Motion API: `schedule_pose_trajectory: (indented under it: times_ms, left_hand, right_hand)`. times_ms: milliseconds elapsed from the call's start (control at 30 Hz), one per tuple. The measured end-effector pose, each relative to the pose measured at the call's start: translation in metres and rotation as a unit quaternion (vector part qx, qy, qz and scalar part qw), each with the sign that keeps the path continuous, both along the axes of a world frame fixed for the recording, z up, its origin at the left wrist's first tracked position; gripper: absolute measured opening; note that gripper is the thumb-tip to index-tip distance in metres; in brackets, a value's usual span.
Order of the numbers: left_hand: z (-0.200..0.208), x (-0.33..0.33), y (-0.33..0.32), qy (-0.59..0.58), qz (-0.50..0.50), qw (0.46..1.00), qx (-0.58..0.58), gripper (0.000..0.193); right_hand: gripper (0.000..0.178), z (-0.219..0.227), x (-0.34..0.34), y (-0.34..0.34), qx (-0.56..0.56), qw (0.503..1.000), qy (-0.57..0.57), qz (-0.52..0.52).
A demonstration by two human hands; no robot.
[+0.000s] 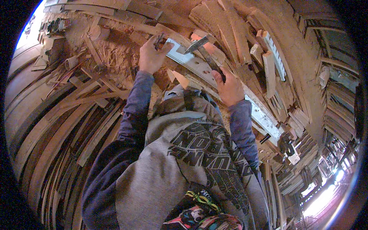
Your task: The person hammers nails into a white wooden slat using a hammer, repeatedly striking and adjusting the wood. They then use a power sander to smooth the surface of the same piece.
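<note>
My right hand (230, 87) is wrapped round the wooden handle of a hammer (196, 45). Its metal head hangs over a long pale board (199, 68) that runs from upper left to lower right in front of me. By the board's far left end is my left hand (151, 55), its thumb and fingers bent together. Something small and dark shows at those fingertips, too unclear to name. A short piece of light wood (180, 79) sticks out between the board and my body.
Several long planks (230, 30) lie beyond the board. At the right, a white-faced strip (274, 57) stands by offcuts. Stacked timber (76, 126) fills the left. A bucket (99, 33) stands among wood shavings (119, 46). A dark clamp-like tool (285, 143) is at the board's right end.
</note>
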State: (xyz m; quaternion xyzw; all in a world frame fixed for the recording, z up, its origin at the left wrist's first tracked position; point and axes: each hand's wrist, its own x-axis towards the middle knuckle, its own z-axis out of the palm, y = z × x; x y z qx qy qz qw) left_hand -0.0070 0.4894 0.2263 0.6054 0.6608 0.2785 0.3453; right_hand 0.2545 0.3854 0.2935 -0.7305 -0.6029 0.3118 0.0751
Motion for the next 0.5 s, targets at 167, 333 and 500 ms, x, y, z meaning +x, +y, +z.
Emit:
schedule_pose_trajectory:
  times_ms: [167,333,500]
  left_hand:
    - [0.003,-0.002,-0.003,-0.043,0.009,0.999,-0.010,0.043]
    - [0.002,-0.004,-0.004,-0.033,0.012,0.999,-0.010,0.046]
    - [0.000,-0.004,-0.004,-0.013,0.006,1.000,0.000,0.046]
  right_hand:
    - [0.047,-0.002,-0.004,-0.021,0.130,0.988,0.070,-0.038]
    - [0.043,-0.010,-0.015,-0.028,0.119,0.990,0.067,-0.022]
    - [0.044,-0.004,-0.020,-0.028,0.149,0.987,0.058,-0.030]
